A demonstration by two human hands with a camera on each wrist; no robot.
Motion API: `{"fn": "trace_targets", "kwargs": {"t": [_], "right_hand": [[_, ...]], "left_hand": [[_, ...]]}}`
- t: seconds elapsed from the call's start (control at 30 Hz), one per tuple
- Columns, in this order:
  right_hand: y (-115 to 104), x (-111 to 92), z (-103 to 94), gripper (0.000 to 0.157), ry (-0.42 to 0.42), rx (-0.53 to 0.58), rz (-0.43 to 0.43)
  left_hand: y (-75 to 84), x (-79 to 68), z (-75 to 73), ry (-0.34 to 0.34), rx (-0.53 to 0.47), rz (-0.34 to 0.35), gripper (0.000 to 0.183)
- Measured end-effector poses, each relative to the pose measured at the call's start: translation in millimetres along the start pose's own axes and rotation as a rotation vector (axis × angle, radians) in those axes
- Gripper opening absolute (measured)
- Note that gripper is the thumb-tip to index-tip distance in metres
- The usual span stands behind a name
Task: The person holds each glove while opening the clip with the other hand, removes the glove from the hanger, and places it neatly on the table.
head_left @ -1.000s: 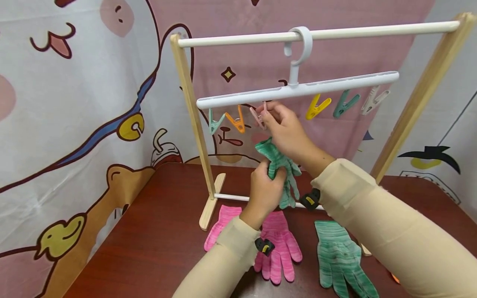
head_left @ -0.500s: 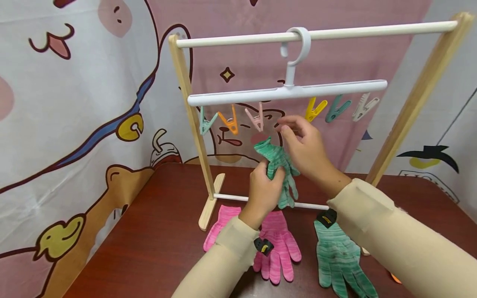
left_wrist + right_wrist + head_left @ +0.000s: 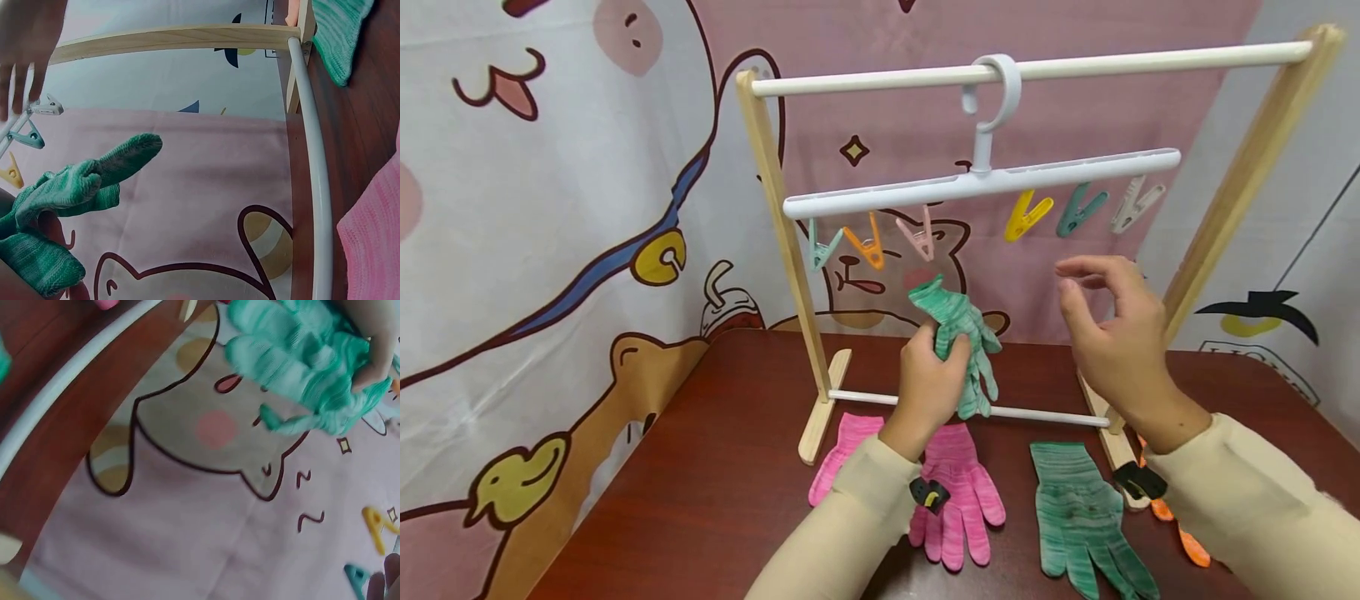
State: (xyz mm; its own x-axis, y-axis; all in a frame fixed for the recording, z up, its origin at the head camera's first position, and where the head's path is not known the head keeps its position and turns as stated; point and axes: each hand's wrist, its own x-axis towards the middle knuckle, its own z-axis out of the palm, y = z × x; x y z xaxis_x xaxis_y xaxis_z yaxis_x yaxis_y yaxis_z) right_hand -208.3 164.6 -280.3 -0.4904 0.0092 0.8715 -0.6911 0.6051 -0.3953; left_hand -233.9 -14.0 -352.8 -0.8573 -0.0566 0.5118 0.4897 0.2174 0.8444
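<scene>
My left hand (image 3: 925,383) grips a green knitted glove (image 3: 953,310) by its middle, cuff up and fingers hanging, in front of the rack. To its right my right hand (image 3: 1116,333) is in the air with relaxed, bent fingers and nothing in them. Overhead, a white hanger (image 3: 880,197) carries a mint clip (image 3: 822,252), an orange clip (image 3: 868,249), a pink clip (image 3: 921,240), a yellow clip (image 3: 1026,218), a teal clip (image 3: 1081,213) and a white clip (image 3: 1135,208). The right wrist view also shows the bunched glove (image 3: 294,359).
A wooden rack with a white top rod (image 3: 880,79) stands on the dark red table (image 3: 700,467). Two pink gloves (image 3: 958,492) lie partly under the left forearm. Another green glove (image 3: 1078,508) lies to the right, and an orange glove (image 3: 1193,548) is partly hidden by the right sleeve.
My right hand has let go of the pink clip and moved right and down, away from the hanger. The hanger has swung slightly. My left hand still holds the glove in about the same place.
</scene>
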Motion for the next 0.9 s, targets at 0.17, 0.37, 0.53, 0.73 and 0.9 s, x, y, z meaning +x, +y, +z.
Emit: {"fn": "trace_targets", "kwargs": {"t": [0.17, 0.37, 0.53, 0.73, 0.9], "right_hand": [[10.8, -15.0, -23.1, 0.024, 0.041, -0.044, 0.024], [19.4, -18.6, -46.9, 0.029, 0.125, -0.087, 0.086], [24.0, -20.1, -65.0, 0.041, 0.181, -0.143, 0.245], [40.2, -33.4, -72.4, 0.064, 0.171, -0.154, 0.490], [56.0, -45.3, -70.1, 0.073, 0.079, -0.100, 0.695]], "left_hand": [[1.7, -0.7, -1.2, -0.008, -0.005, -0.001, 0.022], [2.2, 0.0, -1.7, -0.005, -0.014, -0.003, 0.022], [1.6, 0.8, -1.6, -0.004, -0.028, -0.008, 0.023], [2.3, 0.8, -1.4, -0.001, -0.026, -0.008, 0.022], [1.8, 0.3, -1.6, -0.005, -0.026, -0.011, 0.022]]}}
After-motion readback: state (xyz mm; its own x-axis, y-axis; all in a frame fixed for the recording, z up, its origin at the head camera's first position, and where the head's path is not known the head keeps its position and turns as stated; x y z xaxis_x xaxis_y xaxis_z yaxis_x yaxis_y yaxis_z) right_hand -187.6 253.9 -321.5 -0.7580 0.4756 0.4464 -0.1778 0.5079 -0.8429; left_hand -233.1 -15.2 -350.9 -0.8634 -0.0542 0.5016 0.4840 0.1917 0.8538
